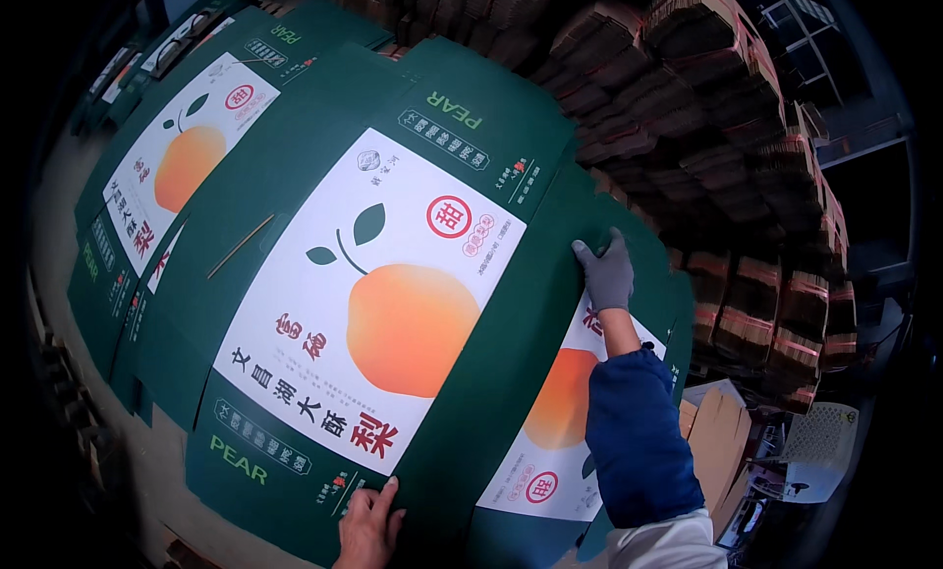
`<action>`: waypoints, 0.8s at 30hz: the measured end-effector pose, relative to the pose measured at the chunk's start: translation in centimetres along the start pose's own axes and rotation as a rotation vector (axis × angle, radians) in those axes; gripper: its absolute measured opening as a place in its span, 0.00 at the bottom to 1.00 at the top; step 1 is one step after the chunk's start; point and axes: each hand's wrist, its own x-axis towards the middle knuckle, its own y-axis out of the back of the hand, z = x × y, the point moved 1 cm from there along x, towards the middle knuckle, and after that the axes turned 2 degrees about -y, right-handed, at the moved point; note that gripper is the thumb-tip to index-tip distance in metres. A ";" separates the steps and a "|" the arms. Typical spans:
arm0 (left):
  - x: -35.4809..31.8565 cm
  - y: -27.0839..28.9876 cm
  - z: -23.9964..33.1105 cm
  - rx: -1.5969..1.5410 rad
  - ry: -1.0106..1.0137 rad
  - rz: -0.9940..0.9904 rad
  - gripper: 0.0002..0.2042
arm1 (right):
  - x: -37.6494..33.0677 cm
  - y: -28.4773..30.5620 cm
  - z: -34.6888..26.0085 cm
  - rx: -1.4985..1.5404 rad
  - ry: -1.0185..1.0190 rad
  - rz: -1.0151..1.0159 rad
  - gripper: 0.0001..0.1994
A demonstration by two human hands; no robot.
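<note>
A large flat green printed cardboard box sheet (521,304) lies before me, with a white panel showing an orange-yellow pear. My bare left hand (369,530) rests on its near flap, below the white panel, fingers partly spread. A grey glove covers my right hand (606,272), which lies farther off on the green sheet with thumb and forefinger apart. Beneath my blue right sleeve (638,436) shows another white panel with an upside-down pear. A second pear panel (192,161) lies to the left. A thin brown stick or strip (241,247) lies across the green surface between the panels.
Tall stacks of folded brown cardboard (678,97) bound with pink straps stand along the back and right. At the lower right are a pale plastic chair (823,446) and a brown cardboard piece (717,436). More green sheets sit at the far left.
</note>
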 end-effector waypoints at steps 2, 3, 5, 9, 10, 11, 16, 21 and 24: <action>0.1 -0.3 -0.1 -0.018 0.017 -0.003 0.26 | -1.4 -2.1 0.2 -0.078 0.264 0.248 0.33; 0.2 -0.3 0.0 -0.008 0.020 0.006 0.26 | -3.3 -2.9 -1.5 -0.062 0.426 0.193 0.32; 0.2 -0.4 0.2 0.012 0.028 -0.003 0.26 | -9.7 -4.5 -5.0 -0.182 0.708 0.017 0.31; 0.4 -0.7 0.0 0.017 0.034 -0.005 0.25 | -15.5 -3.2 -8.6 -0.156 1.075 -0.357 0.33; 0.3 -0.8 -0.2 0.013 0.043 -0.015 0.25 | -15.3 -3.3 -8.7 -0.152 1.125 -0.391 0.34; 0.2 -1.0 -0.4 0.016 0.043 -0.025 0.25 | -14.7 -3.3 -8.5 -0.152 1.121 -0.390 0.34; 0.2 -1.4 -1.1 0.037 0.073 -0.070 0.24 | -7.8 -4.5 -10.1 -0.209 1.066 -0.347 0.35; 0.2 -1.1 -0.6 0.009 0.151 -0.130 0.22 | -3.2 -6.1 -9.9 -0.260 1.052 -0.278 0.35; 0.0 -1.9 -1.1 0.012 0.112 -0.067 0.25 | -0.4 -6.9 -9.8 -0.279 1.003 -0.178 0.34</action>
